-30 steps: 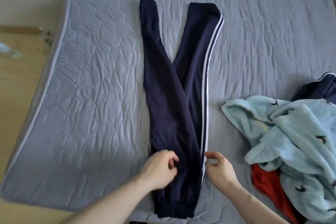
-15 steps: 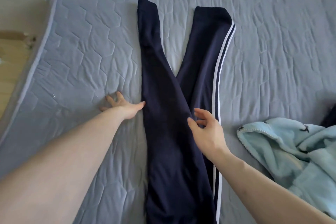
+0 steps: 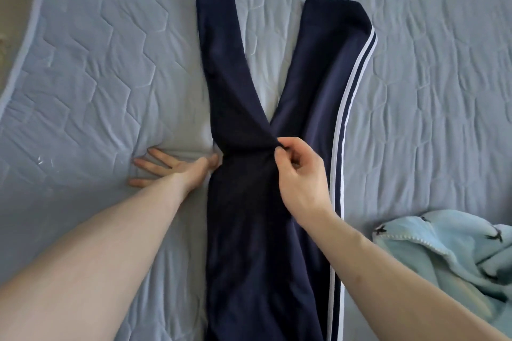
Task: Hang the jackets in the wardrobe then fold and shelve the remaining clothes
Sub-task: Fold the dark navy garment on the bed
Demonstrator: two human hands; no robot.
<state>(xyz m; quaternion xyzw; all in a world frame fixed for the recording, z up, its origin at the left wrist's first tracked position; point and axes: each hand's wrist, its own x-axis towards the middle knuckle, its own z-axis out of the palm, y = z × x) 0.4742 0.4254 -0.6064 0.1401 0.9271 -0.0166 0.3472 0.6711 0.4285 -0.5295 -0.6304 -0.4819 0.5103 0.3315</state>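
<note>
Navy track pants (image 3: 249, 230) with white side stripes lie lengthwise on the grey quilted mattress (image 3: 97, 50), the two far ends splayed in a V. My left hand (image 3: 169, 167) lies flat on the mattress with straight fingers, its thumb touching the pants' left edge. My right hand (image 3: 300, 171) pinches a fold of the navy fabric near where the legs cross, between thumb and fingertips, lifting it slightly.
A light blue fleece garment (image 3: 454, 260) with small dark motifs is bunched at the lower right on the mattress. The mattress's left edge (image 3: 16, 58) runs diagonally at the upper left, with floor beyond it.
My right hand moved from hovering open over the pants to pinching the fabric at the crossing. My left hand slid right until its thumb met the pants' edge. The view moved closer.
</note>
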